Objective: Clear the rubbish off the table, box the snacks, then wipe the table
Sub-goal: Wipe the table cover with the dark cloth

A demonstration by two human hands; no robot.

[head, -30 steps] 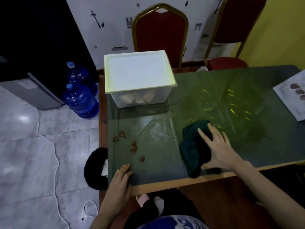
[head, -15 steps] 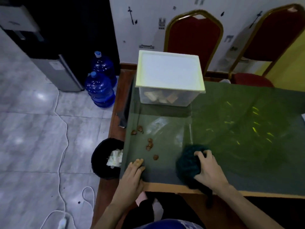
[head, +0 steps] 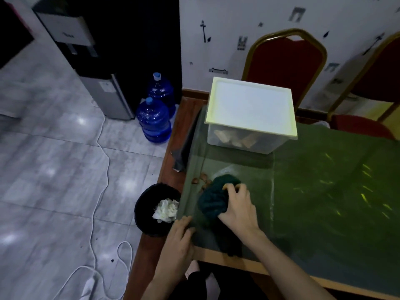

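A person's two bare hands work at the near left corner of a green table (head: 324, 191). The right hand (head: 238, 206) grips a bunched dark green cloth (head: 214, 198), fingers curled into it, pressing it on the tabletop. The left hand (head: 179, 241) lies flat with fingers loosely together on the table's left edge, holding nothing.

At 11 o'clock from the cloth, just beside it, lie about four small brown crumbs (head: 200, 179); any more are hidden under the cloth. At 12 o'clock stands one clear box (head: 242, 139) with a white lid (head: 251, 105) on, snacks dimly visible inside.

On the floor at 9 o'clock, against the table's side, sits one black bin (head: 145, 211) holding crumpled white paper (head: 165, 210). Farther off at 11 o'clock stand two blue water bottles (head: 154, 120) beside a dispenser (head: 104, 87). Two red chairs (head: 285, 59) stand behind the table, the right one cut off. A white cable (head: 104, 169) trails across the floor.
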